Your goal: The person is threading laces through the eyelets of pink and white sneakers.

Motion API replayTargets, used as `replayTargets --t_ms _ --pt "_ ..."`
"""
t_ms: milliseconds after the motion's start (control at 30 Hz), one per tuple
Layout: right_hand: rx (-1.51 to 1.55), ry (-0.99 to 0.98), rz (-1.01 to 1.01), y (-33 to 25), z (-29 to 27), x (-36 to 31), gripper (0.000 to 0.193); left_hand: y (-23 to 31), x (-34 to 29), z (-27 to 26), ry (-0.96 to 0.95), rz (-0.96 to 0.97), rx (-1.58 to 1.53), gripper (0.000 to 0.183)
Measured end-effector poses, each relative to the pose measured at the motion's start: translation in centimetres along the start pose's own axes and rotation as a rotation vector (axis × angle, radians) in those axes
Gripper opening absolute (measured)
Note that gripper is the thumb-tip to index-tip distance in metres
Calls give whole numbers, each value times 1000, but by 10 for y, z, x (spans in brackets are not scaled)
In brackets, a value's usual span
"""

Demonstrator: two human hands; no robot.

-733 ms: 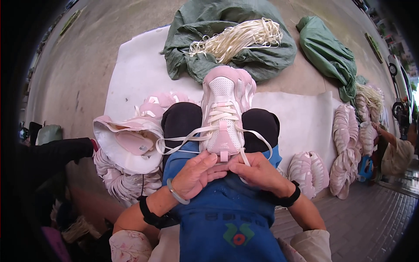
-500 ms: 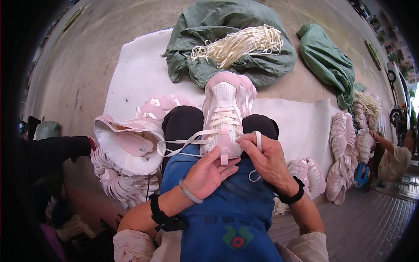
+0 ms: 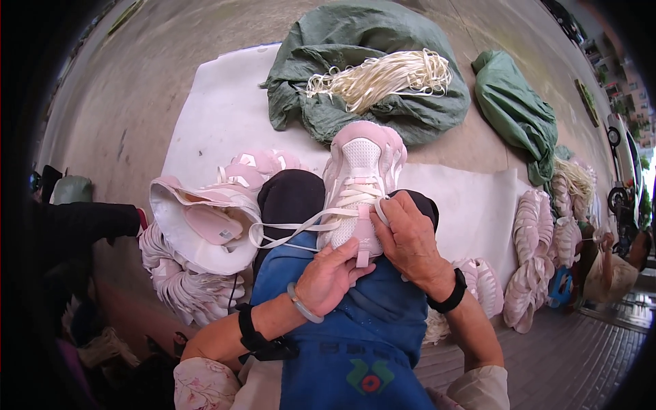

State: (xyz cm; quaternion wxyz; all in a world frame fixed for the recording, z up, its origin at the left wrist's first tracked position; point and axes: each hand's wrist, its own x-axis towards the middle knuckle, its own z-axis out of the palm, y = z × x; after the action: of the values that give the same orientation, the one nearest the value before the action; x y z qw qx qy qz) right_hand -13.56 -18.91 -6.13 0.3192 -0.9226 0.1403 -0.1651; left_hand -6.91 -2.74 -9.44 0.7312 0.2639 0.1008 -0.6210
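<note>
Right hand (image 3: 413, 239), now higher, pinches a lace (image 3: 383, 212) at frame centre, fingers closed; left hand (image 3: 326, 279), half-open, apparently steadies the shoe (image 3: 360, 164).

Right hand (image 3: 410, 239) obscures part of the pink shoe (image 3: 360, 160). Green sack (image 3: 362, 39) partly conceals the white sheet's (image 3: 219, 116) far edge. Blue apron (image 3: 342, 318) is cut off below.
</note>
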Motion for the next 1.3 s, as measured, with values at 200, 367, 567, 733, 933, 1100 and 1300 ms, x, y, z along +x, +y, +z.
replayTargets --t_ms 200,367,567,733,933,1100,1300 --pt "-63 -127 -48 3 -8 4 14 0 1 0 1 27 21 40" --pt "-26 -19 -68 7 -22 6 12 2 1 2 8 -1 34 42" --pt "817 -26 236 1 -111 -33 20 11 -9 4 57 -96 231 46" --pt "1369 -207 -78 6 -140 -66 17 25 -30 6 -87 -360 542 60" --pt "1569 -766 -428 -42 -136 -56 16 23 2 59 -188 -239 468 47" --pt "1466 -617 -337 -12 -140 -69 18 8 3 72 -247 -124 707 42" --pt "592 -208 577 -6 -107 -51 20 -38 15 91 -452 -221 896 42"
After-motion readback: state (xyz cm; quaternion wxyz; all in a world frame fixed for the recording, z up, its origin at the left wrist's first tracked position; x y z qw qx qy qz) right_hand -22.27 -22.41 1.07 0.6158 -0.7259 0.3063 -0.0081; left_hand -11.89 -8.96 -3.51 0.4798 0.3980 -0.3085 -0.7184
